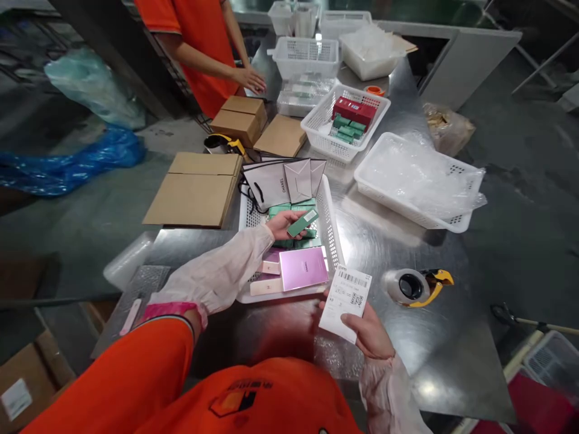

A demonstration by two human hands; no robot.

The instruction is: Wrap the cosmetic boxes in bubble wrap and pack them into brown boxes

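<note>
Over the near white basket [333,232], my left hand [281,225] grips a small green box [303,223] with a pale label on its face. Beneath it in the basket lie more green boxes [279,210], a shiny purple box [304,269] and slim pale pink boxes [266,286]. White paper bags [271,182] with black handles lean at the basket's far end. Just right of the basket's near corner, my right hand [373,331] pinches a white printed slip [346,301] bearing a barcode and a square code, thumb on top.
A tape dispenser [418,286] lies on the metal table to the right. Flattened cartons [194,190] are at left, a basket of plastic wrap [411,181] at right. Behind stands a basket with red and green boxes [346,123]. A co-worker [194,51] stands across the table.
</note>
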